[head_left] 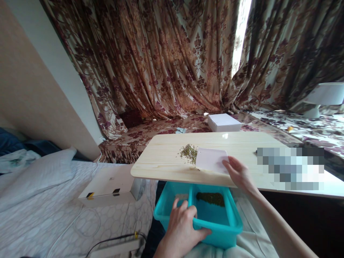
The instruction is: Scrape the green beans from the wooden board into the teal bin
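Fingers of your right hand (240, 173) are closed in a pinch on the right edge of the pale card (212, 160), which lies nearly flat on the wooden surface (158, 154) in the middle of the frame. Your left hand (180, 224), in the lower middle, grips the near wall of the turquoise bin (217, 234), fingers curled inside the left compartment and thumb against the outside.

The loose pile of green-brown grains (188, 152) sits on the surface just left of the card, whose left edge meets it; some grains are scattered around the heap, a few close to the card's lower left corner. Below the near edge of the surface, the bin's right compartment carries a darker green heap (212, 199), while a small pale item (181, 196) rests in the left one; you can't tell from here what it is.

The step in hand looks like working the card's edge against the grains while you steady the bin. As a judgement, the next move calls for a low, even card edge and a light pinch, since a tilted or bent card could let grains slip under or scatter. Any grains brought over the near edge would need the bin held close beneath it, with your left fingers out of their path.
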Demonstrator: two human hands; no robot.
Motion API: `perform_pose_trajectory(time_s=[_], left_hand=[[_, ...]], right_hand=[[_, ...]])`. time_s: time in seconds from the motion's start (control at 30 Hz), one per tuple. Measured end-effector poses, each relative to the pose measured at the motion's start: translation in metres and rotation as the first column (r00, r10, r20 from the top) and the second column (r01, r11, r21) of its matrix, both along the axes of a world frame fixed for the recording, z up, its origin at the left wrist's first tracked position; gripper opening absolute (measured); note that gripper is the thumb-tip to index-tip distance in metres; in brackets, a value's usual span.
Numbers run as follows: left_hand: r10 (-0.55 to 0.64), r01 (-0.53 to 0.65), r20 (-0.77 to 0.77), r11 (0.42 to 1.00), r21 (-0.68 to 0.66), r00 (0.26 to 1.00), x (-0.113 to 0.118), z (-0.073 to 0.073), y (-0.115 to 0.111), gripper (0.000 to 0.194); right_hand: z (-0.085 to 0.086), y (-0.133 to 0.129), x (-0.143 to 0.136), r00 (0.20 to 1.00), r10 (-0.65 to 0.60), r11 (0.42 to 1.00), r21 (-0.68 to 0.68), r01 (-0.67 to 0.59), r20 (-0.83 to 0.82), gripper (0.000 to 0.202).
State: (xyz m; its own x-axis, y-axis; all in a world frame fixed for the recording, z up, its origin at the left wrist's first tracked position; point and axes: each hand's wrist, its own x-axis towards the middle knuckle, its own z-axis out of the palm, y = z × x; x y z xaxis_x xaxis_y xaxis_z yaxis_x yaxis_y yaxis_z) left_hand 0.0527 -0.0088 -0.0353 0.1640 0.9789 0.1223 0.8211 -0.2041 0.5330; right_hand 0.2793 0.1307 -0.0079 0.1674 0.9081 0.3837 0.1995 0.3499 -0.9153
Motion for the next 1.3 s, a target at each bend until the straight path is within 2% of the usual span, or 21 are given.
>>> perform_pose_trajectory(time_s=[0.3, 0.63, 0.87, 1.17, 1.3], left_hand=[[-0.008, 0.008, 0.003, 1.000, 0.007, 1.000, 0.000, -0.003, 0.000, 0.036], [0.000, 0.000, 0.012, 1.000, -0.001, 1.000, -0.001, -0.003, 0.000, 0.035], [0.005, -0.005, 0.013, 1.000, -0.010, 1.000, -0.001, -0.001, 0.000, 0.036], [0.007, -0.007, 0.017, 1.000, -0.005, 1.000, -0.001, -0.001, -0.001, 0.035], [0.010, -0.010, 0.017, 1.000, -0.002, 1.000, -0.001, -0.002, -0.001, 0.036]], right_hand=[[0.003, 0.007, -0.005, 1.000, 0.025, 1.000, -0.001, -0.025, -0.012, 0.034], [0.012, -0.004, -0.008, 0.995, 0.087, 0.996, 0.003, -0.087, 0.043, 0.037], [0.008, 0.009, -0.007, 0.991, -0.045, 0.996, 0.078, 0.036, 0.128, 0.028], [0.010, 0.011, -0.008, 0.986, -0.058, 0.996, 0.069, 0.048, 0.154, 0.024], [0.013, 0.011, -0.011, 0.989, -0.027, 0.997, 0.070, 0.017, 0.146, 0.025]])
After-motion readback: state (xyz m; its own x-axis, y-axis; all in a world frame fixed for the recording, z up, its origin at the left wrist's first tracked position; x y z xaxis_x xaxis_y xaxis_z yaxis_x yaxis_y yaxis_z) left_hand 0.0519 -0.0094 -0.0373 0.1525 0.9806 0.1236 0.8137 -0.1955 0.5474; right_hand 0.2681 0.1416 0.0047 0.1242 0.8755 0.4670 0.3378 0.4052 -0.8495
